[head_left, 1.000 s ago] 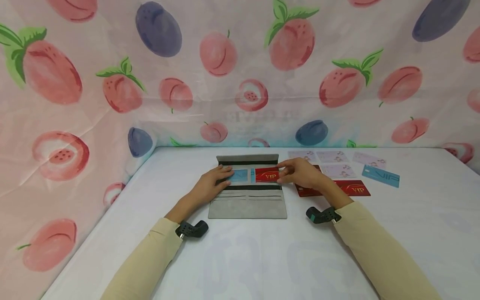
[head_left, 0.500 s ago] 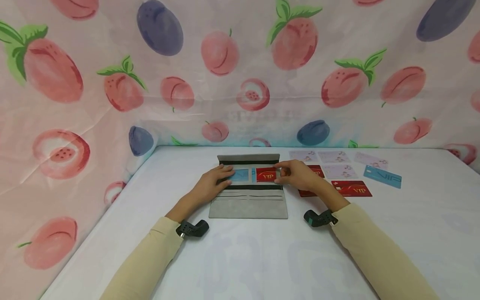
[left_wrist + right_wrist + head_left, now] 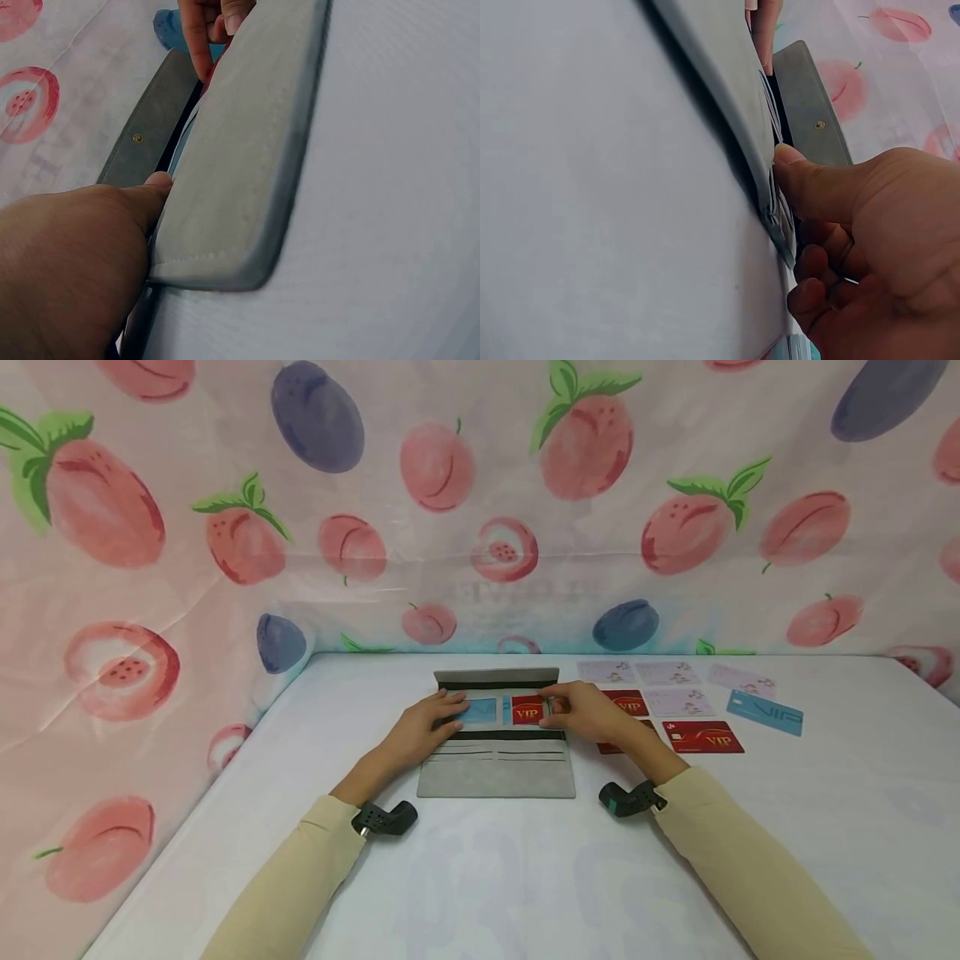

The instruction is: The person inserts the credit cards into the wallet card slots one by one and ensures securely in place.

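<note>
A grey wallet [image 3: 496, 781] lies unfolded on the white table, its snap flap [image 3: 810, 105] raised at the far side. My left hand [image 3: 416, 731] rests on the wallet's left part, fingers extended over the edge of a blue card [image 3: 482, 711] in the left slot. With thumb and fingers, my right hand [image 3: 588, 714] pinches the right end of a red VIP card [image 3: 527, 711], which is partly in the right slot. A strip of blue shows at that card's left. In the left wrist view, the wallet [image 3: 232, 157] hides most of the cards.
Right of the wallet lie several red VIP cards, one [image 3: 703, 737] fully visible and others partly under the right hand. Pale patterned cards [image 3: 678, 702] lie behind them. A blue VIP card [image 3: 765, 712] lies farthest right. A fruit-print cloth [image 3: 465, 552] hangs behind the table.
My right hand has moved left, sliding the red VIP card further left into the slot. Less of the card's right side shows. The left hand has stayed in place.
</note>
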`<state>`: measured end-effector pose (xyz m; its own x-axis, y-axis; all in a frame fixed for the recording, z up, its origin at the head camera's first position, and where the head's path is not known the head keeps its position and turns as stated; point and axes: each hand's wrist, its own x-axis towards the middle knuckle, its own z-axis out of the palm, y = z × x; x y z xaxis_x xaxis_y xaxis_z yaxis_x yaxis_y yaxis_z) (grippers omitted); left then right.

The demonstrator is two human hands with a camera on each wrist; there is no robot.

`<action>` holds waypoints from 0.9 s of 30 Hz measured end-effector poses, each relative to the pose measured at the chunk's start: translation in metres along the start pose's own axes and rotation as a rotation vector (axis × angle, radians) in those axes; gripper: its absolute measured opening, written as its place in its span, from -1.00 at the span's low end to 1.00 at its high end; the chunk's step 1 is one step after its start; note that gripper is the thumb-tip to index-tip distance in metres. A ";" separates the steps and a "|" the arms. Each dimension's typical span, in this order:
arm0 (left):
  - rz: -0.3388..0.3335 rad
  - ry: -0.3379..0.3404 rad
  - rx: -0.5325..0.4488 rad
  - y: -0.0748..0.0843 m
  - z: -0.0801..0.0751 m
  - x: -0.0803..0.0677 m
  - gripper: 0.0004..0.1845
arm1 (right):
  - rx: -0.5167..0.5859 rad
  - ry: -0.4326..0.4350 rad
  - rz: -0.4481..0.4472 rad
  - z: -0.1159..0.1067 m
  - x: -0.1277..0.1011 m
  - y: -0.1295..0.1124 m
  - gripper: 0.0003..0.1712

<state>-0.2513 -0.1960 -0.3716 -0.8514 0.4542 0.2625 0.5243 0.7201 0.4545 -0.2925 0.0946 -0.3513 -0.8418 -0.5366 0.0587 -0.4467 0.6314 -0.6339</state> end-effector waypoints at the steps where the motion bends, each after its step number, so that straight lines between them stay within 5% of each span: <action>1: 0.003 -0.001 -0.001 0.000 0.000 0.000 -0.54 | -0.007 -0.003 0.008 0.000 0.001 0.000 -0.42; 27: 0.016 0.012 0.003 -0.002 0.002 0.000 -0.54 | -0.057 -0.005 -0.035 0.010 0.012 -0.010 -0.43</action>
<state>-0.2528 -0.1966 -0.3740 -0.8431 0.4590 0.2802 0.5378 0.7144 0.4477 -0.2950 0.0764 -0.3526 -0.8240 -0.5614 0.0762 -0.4925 0.6432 -0.5863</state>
